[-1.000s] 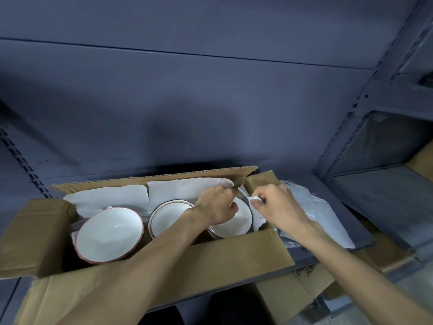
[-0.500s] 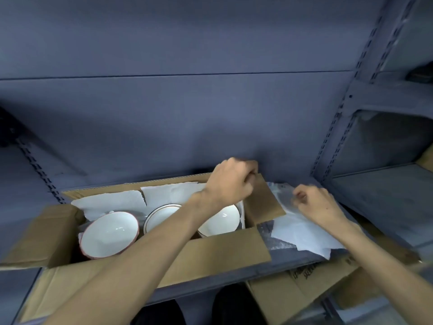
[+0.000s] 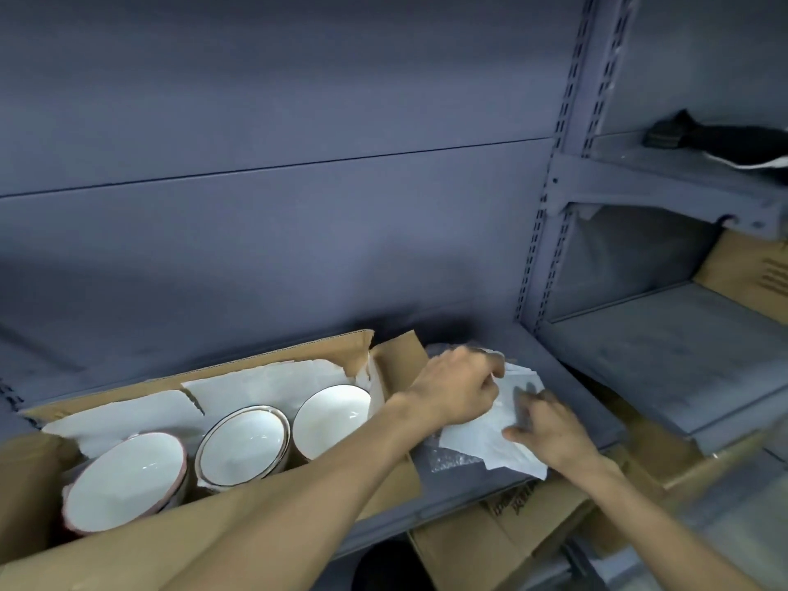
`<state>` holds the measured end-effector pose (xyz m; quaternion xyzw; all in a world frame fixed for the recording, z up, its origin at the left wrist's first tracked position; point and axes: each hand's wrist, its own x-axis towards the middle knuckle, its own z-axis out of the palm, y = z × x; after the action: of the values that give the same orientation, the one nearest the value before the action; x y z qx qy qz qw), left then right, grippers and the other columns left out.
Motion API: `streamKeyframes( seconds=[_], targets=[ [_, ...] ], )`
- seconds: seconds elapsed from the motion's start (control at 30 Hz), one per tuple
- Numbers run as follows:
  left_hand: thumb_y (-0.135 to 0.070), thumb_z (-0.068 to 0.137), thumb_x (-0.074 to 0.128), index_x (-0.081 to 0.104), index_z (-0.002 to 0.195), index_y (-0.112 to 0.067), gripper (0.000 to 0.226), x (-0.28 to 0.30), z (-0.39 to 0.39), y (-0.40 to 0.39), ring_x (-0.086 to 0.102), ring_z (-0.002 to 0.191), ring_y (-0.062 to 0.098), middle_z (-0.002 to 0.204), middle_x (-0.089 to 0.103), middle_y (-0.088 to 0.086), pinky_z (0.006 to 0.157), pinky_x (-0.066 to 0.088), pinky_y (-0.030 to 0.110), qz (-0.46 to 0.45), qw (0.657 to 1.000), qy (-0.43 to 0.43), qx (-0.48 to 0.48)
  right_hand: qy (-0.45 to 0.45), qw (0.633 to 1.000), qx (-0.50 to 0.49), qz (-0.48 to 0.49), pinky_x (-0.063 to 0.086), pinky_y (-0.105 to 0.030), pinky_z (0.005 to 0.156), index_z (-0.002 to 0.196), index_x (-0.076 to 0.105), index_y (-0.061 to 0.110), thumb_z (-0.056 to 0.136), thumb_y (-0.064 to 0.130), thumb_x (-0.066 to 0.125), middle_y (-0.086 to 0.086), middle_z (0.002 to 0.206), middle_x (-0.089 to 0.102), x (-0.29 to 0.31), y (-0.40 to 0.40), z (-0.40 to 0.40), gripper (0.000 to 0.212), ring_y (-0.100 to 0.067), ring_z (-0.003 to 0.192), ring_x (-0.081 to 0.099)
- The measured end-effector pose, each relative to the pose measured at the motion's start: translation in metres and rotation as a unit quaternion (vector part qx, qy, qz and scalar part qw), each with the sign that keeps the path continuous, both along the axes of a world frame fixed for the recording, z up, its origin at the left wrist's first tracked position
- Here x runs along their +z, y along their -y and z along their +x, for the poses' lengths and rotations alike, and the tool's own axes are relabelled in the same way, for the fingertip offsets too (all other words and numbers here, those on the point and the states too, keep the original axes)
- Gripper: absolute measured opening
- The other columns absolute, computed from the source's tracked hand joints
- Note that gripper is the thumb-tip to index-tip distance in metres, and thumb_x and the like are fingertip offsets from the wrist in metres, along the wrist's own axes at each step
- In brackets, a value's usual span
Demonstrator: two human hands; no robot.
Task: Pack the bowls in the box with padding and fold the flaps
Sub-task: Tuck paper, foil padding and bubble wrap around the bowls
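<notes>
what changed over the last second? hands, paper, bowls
Both hands left the box's right end. The left hand crossed over the right flap to the loose white paper on the shelf and grips its far edge; the right hand now presses that paper flat. The three bowls and the box stayed put.

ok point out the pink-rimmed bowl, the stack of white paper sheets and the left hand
pink-rimmed bowl (image 3: 121, 490): head view, white inside
stack of white paper sheets (image 3: 482, 441): head view, top sheet
left hand (image 3: 458, 388): head view, back of hand

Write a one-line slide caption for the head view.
Both hands, left and right, on the white padding sheets lying on the shelf beside the open box holding three bowls.
</notes>
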<state>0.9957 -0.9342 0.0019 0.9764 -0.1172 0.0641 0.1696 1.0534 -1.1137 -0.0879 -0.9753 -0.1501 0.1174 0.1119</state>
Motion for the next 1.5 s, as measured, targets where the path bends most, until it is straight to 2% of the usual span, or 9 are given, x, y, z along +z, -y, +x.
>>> streamKeyframes(
  seconds=[0.1, 0.23, 0.33, 0.5, 0.77, 1.07, 1.23, 1.4, 1.5],
  targets=[
    [-0.017, 0.088, 0.050, 0.068, 0.115, -0.026, 0.034, -0.003, 0.014, -0.003, 0.063, 0.107, 0.034, 0.116, 0.071, 0.008, 0.091, 0.052, 0.040, -0.023, 0.999, 0.007, 0.035, -0.013, 1.000, -0.018, 0.018, 0.047, -0.048, 0.101, 0.135, 0.048, 0.021, 0.087, 0.055, 0.064, -0.008, 0.138, 0.044, 0.000, 0.003, -0.003, 0.061, -0.036, 0.130, 0.043],
    [-0.014, 0.088, 0.048, 0.069, 0.114, -0.027, 0.036, -0.008, 0.030, -0.006, 0.064, 0.106, 0.034, 0.115, 0.071, 0.009, 0.089, 0.053, 0.040, -0.033, 0.997, 0.000, 0.066, -0.033, 0.999, -0.015, -0.006, 0.030, -0.059, 0.111, 0.157, 0.021, 0.030, 0.064, 0.085, 0.061, -0.007, 0.163, 0.021, 0.004, 0.003, -0.012, 0.115, -0.037, 0.147, 0.024],
    [-0.015, 0.088, 0.048, 0.069, 0.114, -0.028, 0.036, -0.013, 0.037, -0.005, 0.065, 0.106, 0.033, 0.114, 0.072, 0.007, 0.089, 0.053, 0.039, -0.031, 0.996, -0.009, 0.077, -0.033, 0.998, 0.016, -0.054, 0.025, -0.061, 0.114, 0.160, 0.006, 0.031, 0.059, 0.089, 0.062, -0.008, 0.168, 0.009, -0.002, 0.000, -0.018, 0.129, -0.035, 0.152, 0.014],
    [-0.018, 0.086, 0.051, 0.069, 0.110, -0.028, 0.032, -0.017, 0.043, -0.006, 0.066, 0.100, 0.029, 0.107, 0.073, 0.002, 0.081, 0.053, 0.035, -0.043, 0.996, 0.001, 0.072, 0.042, 0.998, 0.027, -0.038, 0.038, -0.057, 0.109, 0.155, 0.023, 0.027, 0.082, 0.068, 0.060, -0.011, 0.155, 0.036, -0.009, 0.001, -0.021, 0.092, -0.037, 0.140, 0.038],
    [-0.011, 0.083, 0.050, 0.067, 0.108, -0.030, 0.035, -0.012, 0.042, -0.016, 0.065, 0.088, 0.021, 0.097, 0.072, -0.005, 0.080, 0.055, 0.037, -0.099, 0.993, 0.007, 0.057, 0.008, 0.982, -0.040, 0.184, 0.049, -0.045, 0.092, 0.132, 0.053, 0.037, 0.090, 0.054, 0.040, 0.006, 0.140, 0.056, 0.016, 0.017, -0.018, 0.047, -0.029, 0.115, 0.059],
    [-0.011, 0.087, 0.045, 0.062, 0.129, -0.031, 0.050, -0.021, 0.031, -0.027, 0.059, 0.121, 0.021, 0.134, 0.063, -0.002, 0.101, 0.049, 0.037, 0.007, 0.997, -0.080, 0.014, -0.133, 0.983, 0.038, 0.121, 0.016, -0.052, 0.124, 0.156, 0.033, 0.037, 0.097, 0.047, 0.029, 0.012, 0.170, 0.012, 0.020, 0.019, -0.017, 0.060, -0.012, 0.156, 0.008],
    [-0.014, 0.086, 0.051, 0.051, 0.139, -0.034, 0.057, -0.022, 0.028, -0.029, 0.046, 0.133, 0.024, 0.143, 0.053, 0.002, 0.108, 0.043, 0.040, 0.015, 0.993, -0.117, 0.001, 0.113, 0.987, 0.073, 0.090, 0.050, -0.033, 0.085, 0.120, 0.066, 0.032, 0.095, 0.028, 0.050, 0.012, 0.124, 0.064, 0.034, 0.019, -0.028, 0.030, -0.019, 0.109, 0.064],
    [-0.032, 0.087, 0.066, 0.058, 0.129, -0.031, 0.043, -0.003, 0.018, -0.027, 0.047, 0.126, 0.018, 0.132, 0.058, -0.006, 0.107, 0.040, 0.041, -0.021, 0.997, -0.052, -0.055, 0.251, 0.936, 0.096, 0.227, 0.050, -0.036, 0.077, 0.104, 0.074, 0.019, 0.092, 0.008, 0.060, 0.006, 0.098, 0.069, 0.069, 0.016, -0.035, 0.021, -0.018, 0.090, 0.066],
    [-0.030, 0.089, 0.066, 0.065, 0.092, -0.024, 0.006, 0.014, 0.012, -0.023, 0.060, 0.089, 0.011, 0.094, 0.070, -0.007, 0.079, 0.048, 0.036, -0.090, 0.994, 0.033, -0.048, 0.296, 0.887, 0.069, 0.348, 0.052, -0.034, 0.081, 0.104, 0.075, 0.015, 0.090, -0.002, 0.061, 0.005, 0.101, 0.070, 0.093, 0.010, -0.037, 0.027, -0.016, 0.092, 0.066]
  ],
)
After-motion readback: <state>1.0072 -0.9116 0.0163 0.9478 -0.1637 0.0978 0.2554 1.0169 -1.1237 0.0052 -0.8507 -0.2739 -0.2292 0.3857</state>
